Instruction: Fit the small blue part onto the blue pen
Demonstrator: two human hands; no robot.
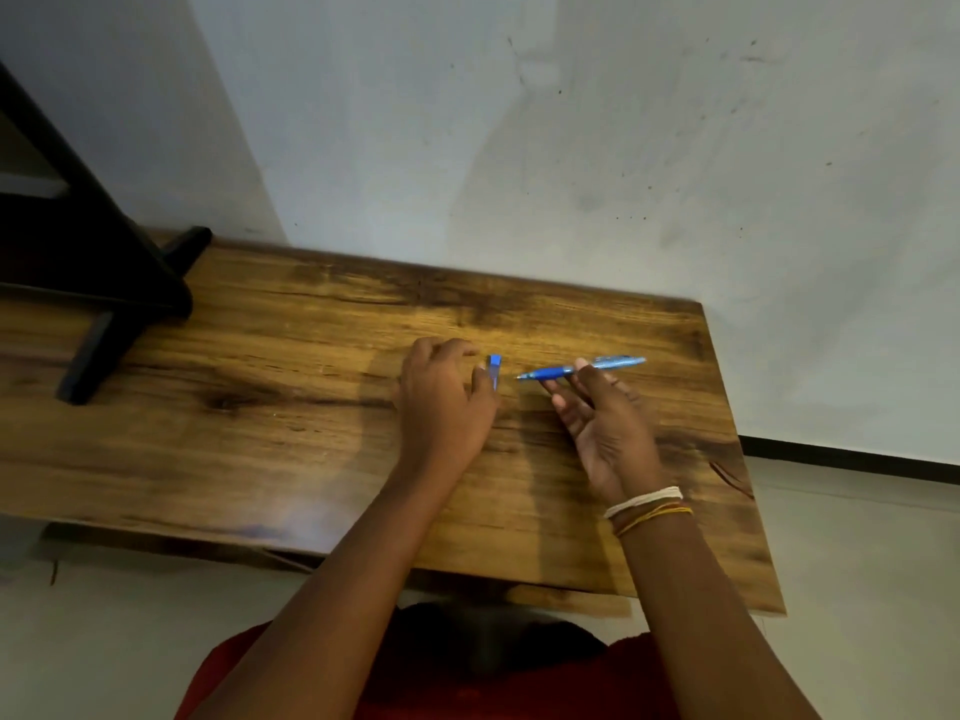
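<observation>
Head view: the pen (582,368) is seen uncapped, pinched at its blue grip between the thumb and fingertips of the right hand (605,423), bare tip aimed left; the cap (494,370), a small blue piece, is pinched by the left hand (444,402), just left of that tip and apart from it; separation is judged done, joining or writing not begun; the barrel looks smooth, slender plastic; beneath the fingers lies a glossy wood-grain table (260,407); thread bands (647,506) circle the right wrist.
</observation>
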